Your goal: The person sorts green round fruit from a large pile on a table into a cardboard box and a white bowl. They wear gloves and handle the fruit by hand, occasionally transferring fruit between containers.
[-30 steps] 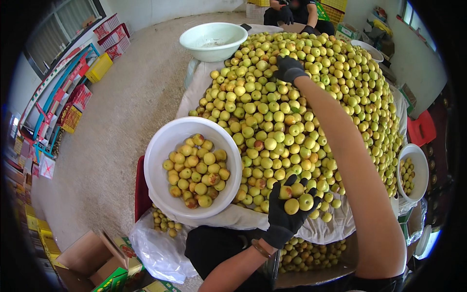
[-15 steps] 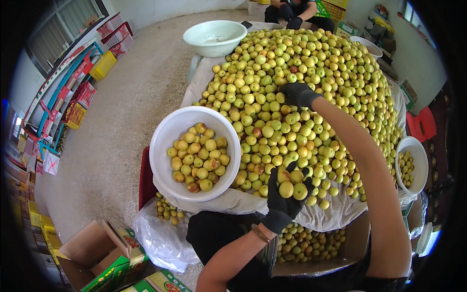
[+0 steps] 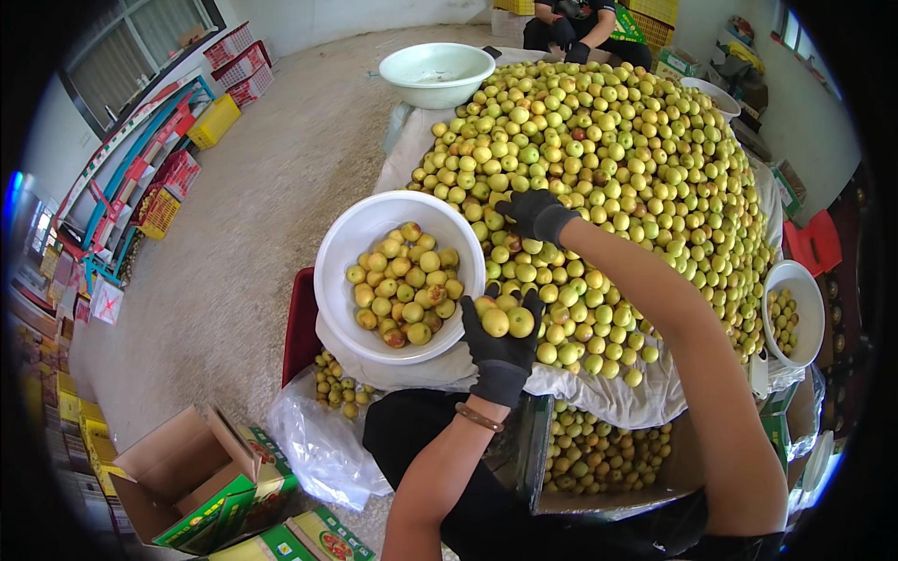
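Four white bowls [image 3: 398,271], two gloved hands [image 3: 503,341]

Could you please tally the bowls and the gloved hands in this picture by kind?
White bowls holding fruit: 2, the large white bowl and the small white bowl
Pale green basin: 1
Black-gloved hands: 2, left hand, right hand
Total: 5

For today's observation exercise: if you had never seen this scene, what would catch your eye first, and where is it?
First, the huge heap of yellow-green fruit filling the cloth-covered table ahead. Next, the white bowl at the heap's left edge, partly filled with the same fruit. Beside it the gloved left hand cups several fruits, while the gloved right hand rests on the pile.
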`<control>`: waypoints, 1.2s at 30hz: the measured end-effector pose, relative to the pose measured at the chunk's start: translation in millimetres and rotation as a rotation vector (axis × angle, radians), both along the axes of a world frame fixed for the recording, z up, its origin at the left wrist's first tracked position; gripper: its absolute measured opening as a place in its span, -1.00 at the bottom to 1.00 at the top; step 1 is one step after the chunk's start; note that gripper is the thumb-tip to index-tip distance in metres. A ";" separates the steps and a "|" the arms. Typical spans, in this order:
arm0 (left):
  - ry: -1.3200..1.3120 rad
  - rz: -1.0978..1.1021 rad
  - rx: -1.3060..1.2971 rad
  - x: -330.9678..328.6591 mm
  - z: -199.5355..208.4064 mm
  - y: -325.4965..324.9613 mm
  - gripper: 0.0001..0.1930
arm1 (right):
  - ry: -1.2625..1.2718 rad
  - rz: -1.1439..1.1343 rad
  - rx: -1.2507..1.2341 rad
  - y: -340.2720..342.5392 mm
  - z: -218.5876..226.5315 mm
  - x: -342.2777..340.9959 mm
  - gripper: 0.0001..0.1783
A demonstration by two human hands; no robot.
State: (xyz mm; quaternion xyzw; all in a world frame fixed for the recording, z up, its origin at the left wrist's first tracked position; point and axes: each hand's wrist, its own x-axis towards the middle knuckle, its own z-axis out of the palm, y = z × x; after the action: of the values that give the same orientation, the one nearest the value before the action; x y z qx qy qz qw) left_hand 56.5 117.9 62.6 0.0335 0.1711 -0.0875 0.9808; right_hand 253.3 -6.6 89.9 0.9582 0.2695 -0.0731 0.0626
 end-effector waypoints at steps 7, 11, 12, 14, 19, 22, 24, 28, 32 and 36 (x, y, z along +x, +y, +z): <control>-0.090 0.142 -0.089 11.1 3.4 27.4 -0.43 | 0.089 -0.246 0.496 23.1 30.9 -27.3 -0.47; -0.292 0.276 0.333 46.8 -6.0 55.0 -0.33 | 0.031 0.010 0.736 43.5 35.6 -102.2 -0.53; -0.285 0.276 0.680 52.9 -9.9 56.1 -0.32 | -0.007 -0.037 0.780 42.2 35.7 -115.9 -0.56; -0.259 0.292 1.394 61.0 -11.4 65.2 -0.30 | 0.566 -0.385 1.444 26.0 13.9 -118.2 -0.57; -0.238 0.169 0.288 62.6 -7.5 86.4 -0.44 | 1.383 -0.647 2.110 -8.3 15.9 -167.0 -0.56; 0.060 0.090 0.378 40.3 24.8 62.1 -0.50 | 1.317 -0.469 2.065 -11.5 17.8 -189.0 -0.56; -0.141 -0.027 0.723 11.6 12.9 46.4 -0.49 | 1.180 -0.448 2.033 -2.7 25.1 -202.5 -0.57; -0.807 0.065 1.728 -22.2 29.1 15.7 -0.54 | 1.133 -0.373 2.011 -1.9 15.2 -207.6 -0.54; -0.780 -0.015 2.053 -31.3 34.2 20.6 -0.62 | 0.649 -0.591 1.775 13.5 -9.5 -212.9 -0.45; -0.687 0.039 2.143 -56.0 36.2 61.7 -0.74 | 0.487 -0.204 1.134 14.4 3.5 -185.5 -0.49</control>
State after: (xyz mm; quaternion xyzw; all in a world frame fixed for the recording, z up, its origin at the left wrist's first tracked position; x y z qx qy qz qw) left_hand 0.5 179.6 98.8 0.8785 -0.1208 0.1337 0.4424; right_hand 67.8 7.9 93.5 0.8192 0.1802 -0.1406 -0.5260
